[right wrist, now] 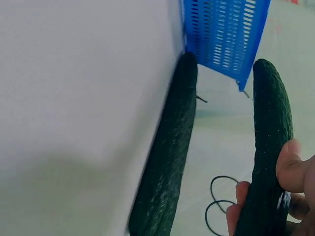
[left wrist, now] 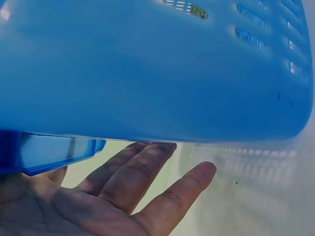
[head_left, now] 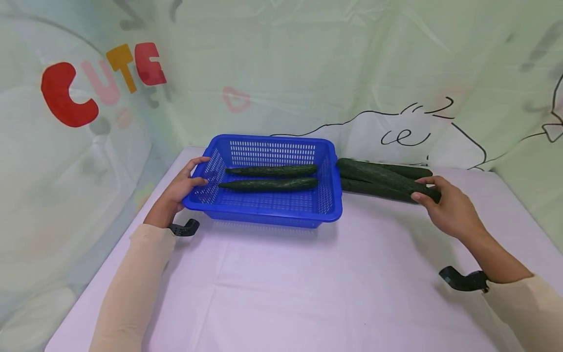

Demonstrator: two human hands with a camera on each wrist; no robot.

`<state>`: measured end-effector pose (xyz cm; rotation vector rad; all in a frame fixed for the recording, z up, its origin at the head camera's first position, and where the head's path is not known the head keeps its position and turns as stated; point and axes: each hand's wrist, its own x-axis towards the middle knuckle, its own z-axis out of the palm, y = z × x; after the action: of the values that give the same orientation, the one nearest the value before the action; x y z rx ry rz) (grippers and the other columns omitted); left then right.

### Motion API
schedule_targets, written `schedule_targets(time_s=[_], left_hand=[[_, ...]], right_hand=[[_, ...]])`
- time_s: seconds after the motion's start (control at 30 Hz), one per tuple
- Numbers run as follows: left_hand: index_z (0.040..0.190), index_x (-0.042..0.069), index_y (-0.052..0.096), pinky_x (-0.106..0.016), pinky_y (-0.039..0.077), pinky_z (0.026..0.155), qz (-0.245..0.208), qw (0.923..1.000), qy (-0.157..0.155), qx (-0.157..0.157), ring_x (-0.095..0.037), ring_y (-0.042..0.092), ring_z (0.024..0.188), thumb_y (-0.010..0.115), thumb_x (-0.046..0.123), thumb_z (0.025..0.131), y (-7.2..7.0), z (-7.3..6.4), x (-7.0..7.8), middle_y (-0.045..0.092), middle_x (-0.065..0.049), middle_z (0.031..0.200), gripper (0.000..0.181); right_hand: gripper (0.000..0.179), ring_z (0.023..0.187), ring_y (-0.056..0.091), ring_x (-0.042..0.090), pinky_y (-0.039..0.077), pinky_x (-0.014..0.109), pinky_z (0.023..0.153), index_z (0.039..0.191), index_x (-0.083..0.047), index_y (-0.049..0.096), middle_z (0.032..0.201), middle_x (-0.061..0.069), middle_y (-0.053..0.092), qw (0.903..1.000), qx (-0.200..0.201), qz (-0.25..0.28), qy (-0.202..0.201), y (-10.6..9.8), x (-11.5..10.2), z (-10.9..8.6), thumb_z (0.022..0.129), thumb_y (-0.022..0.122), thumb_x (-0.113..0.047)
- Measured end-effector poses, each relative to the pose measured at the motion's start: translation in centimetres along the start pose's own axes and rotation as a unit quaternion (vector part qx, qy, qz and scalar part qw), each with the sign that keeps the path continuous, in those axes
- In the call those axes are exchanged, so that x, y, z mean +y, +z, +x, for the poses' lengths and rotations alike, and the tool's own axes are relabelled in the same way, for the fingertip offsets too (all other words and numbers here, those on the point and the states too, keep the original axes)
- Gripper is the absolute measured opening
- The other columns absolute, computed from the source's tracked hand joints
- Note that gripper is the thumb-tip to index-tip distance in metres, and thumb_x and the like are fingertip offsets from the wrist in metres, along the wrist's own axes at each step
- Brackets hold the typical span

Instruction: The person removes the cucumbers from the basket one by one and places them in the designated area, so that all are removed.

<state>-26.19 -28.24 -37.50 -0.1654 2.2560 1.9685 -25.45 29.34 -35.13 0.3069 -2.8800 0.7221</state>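
Note:
My left hand (head_left: pixel 173 190) holds the left rim of a blue plastic basket (head_left: pixel 259 214), thumb and index finger at the rim. In the left wrist view, other fingers extend beneath the rim of the basket (left wrist: pixel 123 73). Inside lie two cucumbers, a rear one (head_left: pixel 272 170) and a front one (head_left: pixel 268 185). To the basket's right, my right hand (head_left: pixel 453 205) grips one end of a dark green cucumber (head_left: pixel 382 176) between thumb and fingers. The right wrist view shows this cucumber (right wrist: pixel 270 113) raised apart from another cucumber (right wrist: pixel 167 152) on the table.
Two more cucumbers lie right of the basket, one behind (head_left: pixel 409 171) and one in front (head_left: pixel 374 189) of the held one. A white cloth covers the table (head_left: pixel 281 278). A pale printed curtain (head_left: pixel 308 58) hangs behind and at the sides.

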Motion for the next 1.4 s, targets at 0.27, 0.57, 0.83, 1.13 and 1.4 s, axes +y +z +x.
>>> schedule_targets(time_s=[0.27, 0.57, 0.83, 1.13, 1.4], left_hand=[[0.143, 0.039, 0.036, -0.063, 0.043, 0.101, 0.005, 1.0, 0.002, -0.001, -0.048, 0.035, 0.137, 0.047, 0.001, 0.094, -0.2, 0.1, 0.0, 0.013, -0.015, 0.163, 0.063], [0.142, 0.039, 0.036, -0.064, 0.042, 0.099, 0.01, 0.9999, -0.001, 0.004, -0.05, 0.033, 0.138, 0.047, 0.002, 0.094, -0.1, -0.1, 0.0, 0.012, -0.016, 0.163, 0.063], [0.145, 0.037, 0.035, -0.065, 0.04, 0.101, 0.002, 1.0, -0.002, 0.002, -0.051, 0.032, 0.138, 0.047, 0.002, 0.093, 0.1, -0.2, 0.0, 0.012, -0.017, 0.163, 0.064], [0.143, 0.039, 0.036, -0.064, 0.041, 0.101, 0.009, 0.9999, -0.003, 0.007, -0.05, 0.034, 0.137, 0.048, 0.003, 0.093, 0.1, -0.1, 0.0, 0.014, -0.017, 0.163, 0.063], [0.143, 0.038, 0.036, -0.064, 0.042, 0.1, 0.011, 0.9999, -0.003, 0.008, -0.05, 0.033, 0.138, 0.048, 0.002, 0.093, 0.1, -0.1, -0.1, 0.013, -0.017, 0.163, 0.063]], right_hand=[[0.051, 0.08, 0.062, 0.044, 0.045, 0.036, 0.054, 0.134, 0.005, 0.046, 0.129, 0.044, 0.047, 0.9997, -0.022, 0.0, 0.005, 0.3, 0.7, 0.1, 0.1, 0.054, -0.032], [0.054, 0.073, 0.059, 0.033, 0.041, 0.031, 0.053, 0.133, 0.003, 0.047, 0.118, 0.039, 0.057, 0.9978, -0.066, -0.012, 0.005, 1.3, 0.7, 0.3, 0.099, 0.056, -0.038], [0.047, 0.061, 0.047, 0.022, 0.034, 0.031, 0.051, 0.129, -0.003, 0.053, 0.082, 0.025, 0.062, 0.9946, -0.1, -0.012, -0.025, 2.8, 0.2, 1.2, 0.094, 0.064, -0.033], [0.04, 0.073, 0.059, 0.032, 0.046, 0.039, 0.059, 0.12, -0.004, 0.064, 0.112, 0.029, 0.065, 0.9952, -0.079, 0.005, -0.057, 3.7, 1.9, 3.2, 0.087, 0.074, -0.024], [0.041, 0.114, 0.056, 0.046, 0.046, 0.06, 0.088, 0.115, -0.004, 0.068, 0.119, 0.027, 0.065, 0.9946, -0.093, 0.022, -0.041, 4.1, 2.7, 4.2, 0.08, 0.08, -0.022]])
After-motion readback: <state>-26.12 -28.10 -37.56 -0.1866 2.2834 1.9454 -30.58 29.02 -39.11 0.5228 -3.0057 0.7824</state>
